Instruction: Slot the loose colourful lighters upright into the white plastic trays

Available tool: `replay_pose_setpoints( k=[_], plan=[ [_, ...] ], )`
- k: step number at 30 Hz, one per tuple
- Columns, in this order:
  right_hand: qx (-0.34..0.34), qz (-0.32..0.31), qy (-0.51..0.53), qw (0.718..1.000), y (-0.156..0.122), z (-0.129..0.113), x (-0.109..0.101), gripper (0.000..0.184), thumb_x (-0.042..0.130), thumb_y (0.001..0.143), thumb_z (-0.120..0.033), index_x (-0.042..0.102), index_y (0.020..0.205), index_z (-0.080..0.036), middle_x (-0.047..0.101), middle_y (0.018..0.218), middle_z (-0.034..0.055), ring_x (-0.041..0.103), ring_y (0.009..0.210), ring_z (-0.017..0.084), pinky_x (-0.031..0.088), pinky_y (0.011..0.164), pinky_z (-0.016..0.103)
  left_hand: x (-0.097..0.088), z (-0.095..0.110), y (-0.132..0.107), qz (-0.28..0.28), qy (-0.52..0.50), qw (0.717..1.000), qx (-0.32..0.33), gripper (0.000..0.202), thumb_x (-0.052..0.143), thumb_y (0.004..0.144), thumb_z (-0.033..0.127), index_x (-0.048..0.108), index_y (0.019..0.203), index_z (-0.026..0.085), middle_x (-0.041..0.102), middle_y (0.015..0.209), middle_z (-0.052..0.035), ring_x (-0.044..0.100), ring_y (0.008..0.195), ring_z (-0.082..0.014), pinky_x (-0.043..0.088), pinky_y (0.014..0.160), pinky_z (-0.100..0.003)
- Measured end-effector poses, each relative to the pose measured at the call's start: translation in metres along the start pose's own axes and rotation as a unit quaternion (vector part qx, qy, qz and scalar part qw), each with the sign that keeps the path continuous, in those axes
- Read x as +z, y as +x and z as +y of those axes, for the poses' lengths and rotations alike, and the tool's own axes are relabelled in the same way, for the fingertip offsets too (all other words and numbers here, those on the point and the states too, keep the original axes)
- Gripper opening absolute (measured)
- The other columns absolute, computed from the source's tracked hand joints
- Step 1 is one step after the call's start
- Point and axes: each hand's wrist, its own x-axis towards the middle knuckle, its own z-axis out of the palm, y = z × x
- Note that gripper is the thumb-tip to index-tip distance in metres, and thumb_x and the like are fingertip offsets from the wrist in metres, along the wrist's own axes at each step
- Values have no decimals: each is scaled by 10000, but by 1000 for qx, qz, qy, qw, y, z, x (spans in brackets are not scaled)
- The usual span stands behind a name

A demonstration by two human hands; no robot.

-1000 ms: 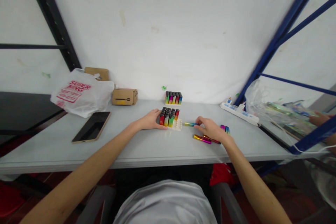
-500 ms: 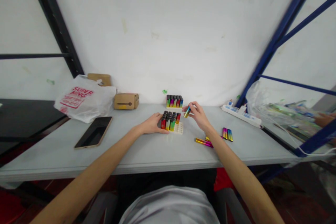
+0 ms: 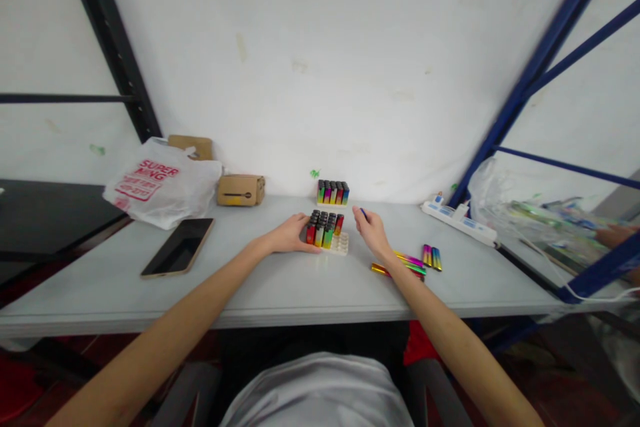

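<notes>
My left hand [image 3: 291,235] grips the left side of a white tray [image 3: 341,251] with round holes. Several lighters [image 3: 319,235] with black tops and shiny red, silver and green bodies stand upright in its left part, and bare holes show at its right front. Just right of the tray, my right hand [image 3: 373,233] is closed around a lighter [image 3: 365,214]; only a dark blue bit of it shows above the fingers. Beneath my right forearm, several metallic lighters [image 3: 411,260] lie on the table. Two more lighters [image 3: 432,257] lie side by side to their right.
A second filled lighter tray [image 3: 333,193] stands by the wall. On the left are a phone [image 3: 179,247], a plastic bag [image 3: 163,180] and a cardboard box [image 3: 241,190]. A power strip [image 3: 460,221] lies right, near a blue rack post [image 3: 505,120]. Another person's hand shows far right.
My right hand has turned over and the lighter in it, plainly visible before, is now mostly covered by the fingers. My left hand stays at the tray.
</notes>
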Motion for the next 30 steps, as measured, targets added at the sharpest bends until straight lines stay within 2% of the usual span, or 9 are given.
replay_pose_setpoints(
  k=[3,8,12,16,19,21,25,30],
  plan=[
    [-10,45,-65,997,-2,1,1,451,479,849,-553,334,571,-230,306,526,-44,317,537,114,219,521,268,0,0,0,-3,-3,1000,2,800,745,625,763,621,1153,176,616,1093,-106,578,1039,-327,480,952,-429],
    [-65,26,-112,991,-5,3,0,334,457,851,-417,400,595,-210,365,557,-40,372,573,121,237,555,262,0,0,1,-1,-12,1000,6,807,753,629,748,620,1187,180,616,1107,-108,573,1055,-331,474,957,-434],
    [-85,-14,-126,988,-7,1,-1,373,452,935,-493,491,702,-204,457,604,-39,438,606,135,307,591,258,-1,1,0,1,-19,1000,9,813,756,637,734,610,1218,184,616,1125,-109,568,1076,-333,468,975,-436],
    [-103,-67,-116,986,-8,-2,-1,390,362,1008,-526,547,874,-210,582,705,-11,535,654,154,406,649,264,-1,3,0,-7,-12,1000,3,819,749,646,733,602,1231,179,618,1127,-116,566,1075,-338,461,987,-453],
    [-155,-55,-157,974,-7,-3,-1,426,350,1016,-535,554,835,-208,625,827,46,568,757,177,439,715,284,-2,3,0,-9,-10,1000,-4,834,753,640,731,595,1236,168,614,1149,-125,561,1096,-339,454,1004,-448],
    [-167,-53,-196,965,-7,-2,-2,450,358,1015,-546,545,779,-212,613,772,38,549,718,177,423,696,287,-2,4,0,-7,-11,1000,-7,831,758,633,729,601,1220,162,615,1142,-126,563,1093,-338,459,997,-440],
    [-120,-90,-218,964,-8,0,-4,454,398,1006,-551,521,720,-221,585,583,-11,510,551,157,368,609,277,-3,5,0,-8,-9,1000,-11,809,762,627,723,611,1193,165,619,1113,-120,573,1063,-340,471,971,-442],
    [-116,-112,-178,971,-8,0,-5,427,415,1007,-542,549,764,-218,701,706,23,625,643,175,406,649,267,-3,7,0,-3,-14,1000,-13,801,763,617,727,619,1189,186,629,1100,-111,577,1052,-348,476,958,-454]
  ],
)
